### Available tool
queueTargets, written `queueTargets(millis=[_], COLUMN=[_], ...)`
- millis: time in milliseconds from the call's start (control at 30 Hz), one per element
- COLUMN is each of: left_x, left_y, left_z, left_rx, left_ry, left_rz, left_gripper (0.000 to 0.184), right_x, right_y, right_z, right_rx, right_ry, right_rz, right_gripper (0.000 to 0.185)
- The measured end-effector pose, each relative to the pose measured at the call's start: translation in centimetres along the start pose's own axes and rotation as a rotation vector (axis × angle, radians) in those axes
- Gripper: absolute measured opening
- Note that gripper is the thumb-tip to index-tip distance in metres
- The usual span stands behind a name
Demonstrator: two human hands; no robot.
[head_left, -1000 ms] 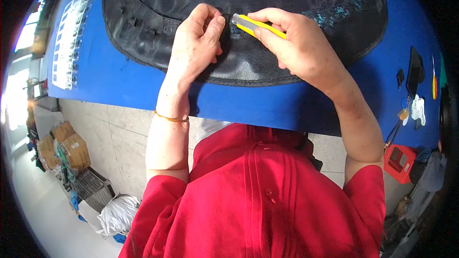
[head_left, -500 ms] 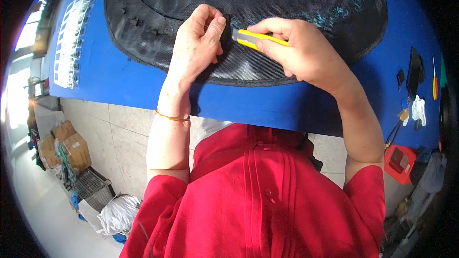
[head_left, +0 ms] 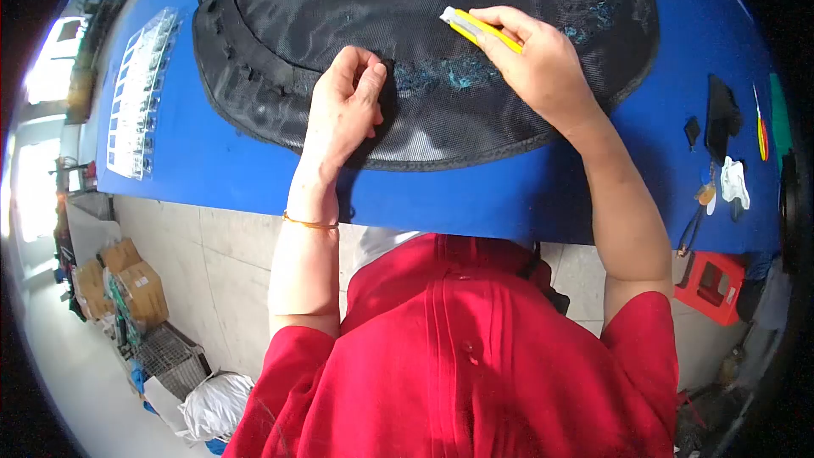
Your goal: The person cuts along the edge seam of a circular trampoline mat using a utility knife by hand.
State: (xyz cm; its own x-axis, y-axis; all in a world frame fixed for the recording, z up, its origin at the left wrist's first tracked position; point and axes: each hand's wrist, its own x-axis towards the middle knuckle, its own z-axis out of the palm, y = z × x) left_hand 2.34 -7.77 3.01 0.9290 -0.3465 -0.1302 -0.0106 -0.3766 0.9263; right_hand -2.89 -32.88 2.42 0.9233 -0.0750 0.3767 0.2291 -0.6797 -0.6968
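Note:
A large rounded piece of black mesh fabric [head_left: 441,136] with a bound edge lies in front of me. Along a seam line on it run frayed teal threads [head_left: 459,76]. My left hand [head_left: 341,110] is closed in a pinch on a black fabric strip [head_left: 292,78] that curves along the mesh; the very tips are partly hidden. Over the mesh, to the right of it, my right hand [head_left: 543,68] is wrapped round a yellow utility knife [head_left: 471,29], its tip pointing up and left, apart from the left hand.
The fabric rests on a blue tabletop [head_left: 475,203]. At left lies a clear plastic tray of small compartments [head_left: 140,93]. On the right are black scraps [head_left: 721,114], a crumpled white piece [head_left: 734,184] and a red-yellow tool [head_left: 761,136]. A red stool [head_left: 710,288] stands below.
My right hand has drawn the knife up and away from the left hand, off the strip. My left hand keeps its pinch. The view has shifted slightly.

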Motion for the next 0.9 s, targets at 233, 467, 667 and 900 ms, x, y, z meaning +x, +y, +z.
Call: queueTargets(millis=[233,467,667,900], left_x=[0.0,0.0,0.2,0.4], left_y=[-0.2,0.1,-0.6,-1.1], left_z=[0.1,0.1,0.3,0.5], left_rx=[-0.017,-0.038,-0.076,-0.115], left_ry=[-0.006,-0.008,-0.024,0.007], left_rz=[-0.011,-0.004,0.026,0.039], left_gripper=[0.015,0.012,0.013,0.014], right_x=[0.1,0.5,1.9,-2.6], right_y=[0.3,1.1,-3.4,-17.2], right_z=[0.2,0.1,-0.5,0.7], right_rx=[-0.135,-0.243,-0.185,0.206], right_ry=[0.154,0.166,0.198,-0.179], right_rz=[-0.180,-0.071,-0.247,-0.866], right_gripper=[0.014,0.024,0.028,0.015])
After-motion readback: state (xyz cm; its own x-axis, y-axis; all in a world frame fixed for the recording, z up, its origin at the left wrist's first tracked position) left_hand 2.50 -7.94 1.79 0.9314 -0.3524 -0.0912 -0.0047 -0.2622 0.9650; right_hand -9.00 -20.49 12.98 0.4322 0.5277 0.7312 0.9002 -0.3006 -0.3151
